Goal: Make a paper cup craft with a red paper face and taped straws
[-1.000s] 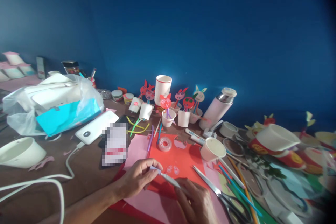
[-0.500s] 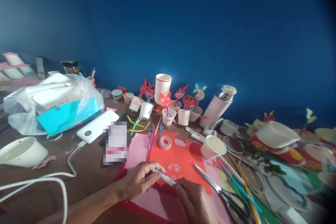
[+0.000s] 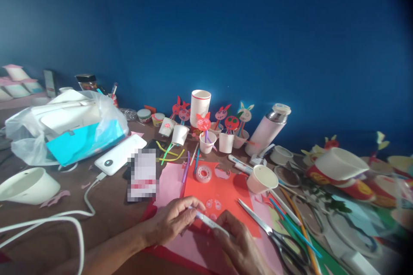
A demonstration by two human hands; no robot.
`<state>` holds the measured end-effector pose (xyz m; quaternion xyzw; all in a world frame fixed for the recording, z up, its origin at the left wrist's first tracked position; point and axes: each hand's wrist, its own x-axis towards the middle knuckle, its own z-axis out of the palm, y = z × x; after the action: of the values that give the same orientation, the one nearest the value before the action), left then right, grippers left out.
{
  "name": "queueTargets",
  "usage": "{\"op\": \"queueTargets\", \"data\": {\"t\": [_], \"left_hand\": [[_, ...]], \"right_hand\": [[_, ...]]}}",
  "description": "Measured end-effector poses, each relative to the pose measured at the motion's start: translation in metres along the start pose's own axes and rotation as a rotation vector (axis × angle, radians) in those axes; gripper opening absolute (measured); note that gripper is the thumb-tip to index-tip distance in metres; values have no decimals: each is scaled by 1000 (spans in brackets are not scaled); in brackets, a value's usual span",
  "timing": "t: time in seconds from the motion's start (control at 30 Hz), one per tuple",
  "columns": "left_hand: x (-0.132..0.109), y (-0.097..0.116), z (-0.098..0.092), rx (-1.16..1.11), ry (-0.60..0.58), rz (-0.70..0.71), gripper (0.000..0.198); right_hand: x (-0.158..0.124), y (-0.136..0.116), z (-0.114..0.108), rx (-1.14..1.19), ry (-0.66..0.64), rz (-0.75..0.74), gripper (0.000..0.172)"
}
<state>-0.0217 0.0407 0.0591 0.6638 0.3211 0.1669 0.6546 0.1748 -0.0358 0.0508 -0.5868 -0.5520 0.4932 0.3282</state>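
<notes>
A white marker pen (image 3: 209, 222) with a pale purple end is held between my two hands. The fingertips of my left hand (image 3: 176, 219) pinch its purple end. My right hand (image 3: 240, 242) is wrapped round the other end of the white barrel. Just beyond the pen, red paper (image 3: 226, 189) carries small drawn faces, and a pink sheet (image 3: 193, 249) lies beneath it. A roll of clear tape (image 3: 203, 174) rests on the red paper. To the right of my right hand lie scissors (image 3: 274, 234) with black handles.
Paper cups with straw-and-paper animal figures (image 3: 204, 123) stand along the wall. Nearer are a white cup (image 3: 263, 179), a pink flask (image 3: 267, 131) and blue straws (image 3: 295, 227). On the left are a plastic bag (image 3: 64, 124), a power bank (image 3: 121, 154) and its cable (image 3: 80, 240).
My right hand has shifted slightly, and more of the pen's white barrel shows between my hands. My left hand stays almost where it was.
</notes>
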Motion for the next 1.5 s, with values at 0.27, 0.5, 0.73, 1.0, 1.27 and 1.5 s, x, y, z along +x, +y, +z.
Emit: {"op": "queueTargets", "data": {"t": [0.27,0.5,0.73,1.0,1.27,1.5], "left_hand": [[-2,2,0,69,-8,-2,39],[-2,2,1,52,-4,-2,40],[0,1,6,-92,-42,5,40],[0,-2,10,-109,-7,-37,42],[0,3,-2,-86,195,48,47],[1,2,-5,-14,215,39,38]], "right_hand": [[-1,-5,1,-95,9,2,40],[-4,0,3,-287,64,-120,39],[-7,13,13,-506,256,-442,32],[-7,11,14,-548,311,-480,34],[2,5,-21,-458,418,-261,33],[2,13,-14,-360,503,-264,31]]}}
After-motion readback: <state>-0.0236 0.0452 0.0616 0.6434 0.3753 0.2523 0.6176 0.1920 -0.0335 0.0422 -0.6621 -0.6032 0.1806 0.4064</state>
